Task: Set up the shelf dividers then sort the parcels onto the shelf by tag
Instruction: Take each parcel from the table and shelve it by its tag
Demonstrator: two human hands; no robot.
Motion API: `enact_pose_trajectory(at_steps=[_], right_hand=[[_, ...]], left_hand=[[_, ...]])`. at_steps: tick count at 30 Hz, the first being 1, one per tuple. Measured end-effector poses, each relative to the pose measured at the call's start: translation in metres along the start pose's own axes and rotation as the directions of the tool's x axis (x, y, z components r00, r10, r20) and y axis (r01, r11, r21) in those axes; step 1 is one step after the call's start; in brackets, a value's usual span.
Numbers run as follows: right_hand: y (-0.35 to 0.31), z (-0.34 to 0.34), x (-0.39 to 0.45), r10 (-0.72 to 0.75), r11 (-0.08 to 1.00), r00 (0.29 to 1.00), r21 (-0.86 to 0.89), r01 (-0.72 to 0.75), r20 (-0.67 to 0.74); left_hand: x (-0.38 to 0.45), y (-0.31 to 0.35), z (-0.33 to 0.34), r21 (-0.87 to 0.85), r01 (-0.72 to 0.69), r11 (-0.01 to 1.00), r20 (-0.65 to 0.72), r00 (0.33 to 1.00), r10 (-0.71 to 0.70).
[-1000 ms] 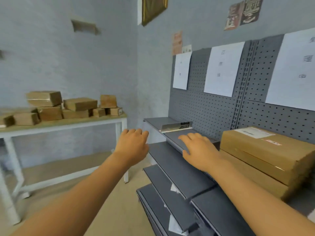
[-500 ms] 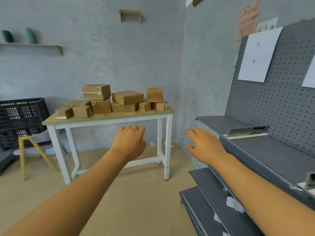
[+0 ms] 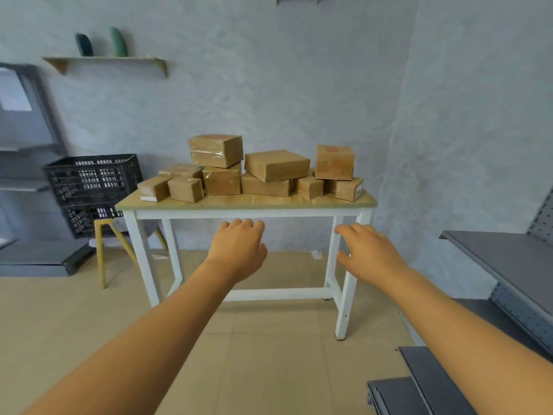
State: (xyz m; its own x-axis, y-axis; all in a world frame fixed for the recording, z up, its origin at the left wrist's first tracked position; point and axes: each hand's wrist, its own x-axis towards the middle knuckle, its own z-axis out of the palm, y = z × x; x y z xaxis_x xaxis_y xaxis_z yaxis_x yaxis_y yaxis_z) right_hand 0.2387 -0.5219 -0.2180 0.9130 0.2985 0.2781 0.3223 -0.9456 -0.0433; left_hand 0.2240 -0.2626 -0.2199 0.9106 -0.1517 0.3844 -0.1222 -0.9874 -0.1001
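Several brown cardboard parcels (image 3: 276, 165) are piled on a white-legged table (image 3: 245, 204) with a pale wooden top, straight ahead against the grey wall. Both my arms reach forward, short of the table. My left hand (image 3: 239, 248) hangs palm down with relaxed fingers and holds nothing. My right hand (image 3: 366, 253) is also palm down, fingers spread loosely, empty. The grey metal shelf (image 3: 505, 259) shows only at the right edge, with lower boards below it.
A black plastic crate (image 3: 92, 181) stands on a yellow-legged stool (image 3: 103, 250) left of the table. Another grey shelving unit (image 3: 27, 163) fills the far left. A small wall shelf (image 3: 104, 59) carries two green objects. Beige floor lies between me and the table.
My view has swung left from the grey shelf to face the parcel table. Both hands came off the shelf and now hover empty in front of the table.
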Motion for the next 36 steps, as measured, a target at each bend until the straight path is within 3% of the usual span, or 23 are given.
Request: enact_pose_trajectory(at_steps=[10,20,36], right_hand=[[-0.061,0.071,0.164,-0.177,0.981,0.983,0.082,0.173,0.040],[-0.100,0.118,0.299,-0.125,0.988,0.991,0.102,0.120,0.044],[-0.023,0.144,0.480,-0.084,0.991,0.996,0.102,0.083,0.000]], left_hand=[[0.081,-0.111,0.071,0.001,0.145,0.989,0.027,0.989,-0.145],[0.194,-0.209,0.126,-0.029,0.084,0.996,0.003,0.996,-0.084],[0.391,-0.209,0.194,-0.074,0.017,0.997,0.002,1.000,-0.016]])
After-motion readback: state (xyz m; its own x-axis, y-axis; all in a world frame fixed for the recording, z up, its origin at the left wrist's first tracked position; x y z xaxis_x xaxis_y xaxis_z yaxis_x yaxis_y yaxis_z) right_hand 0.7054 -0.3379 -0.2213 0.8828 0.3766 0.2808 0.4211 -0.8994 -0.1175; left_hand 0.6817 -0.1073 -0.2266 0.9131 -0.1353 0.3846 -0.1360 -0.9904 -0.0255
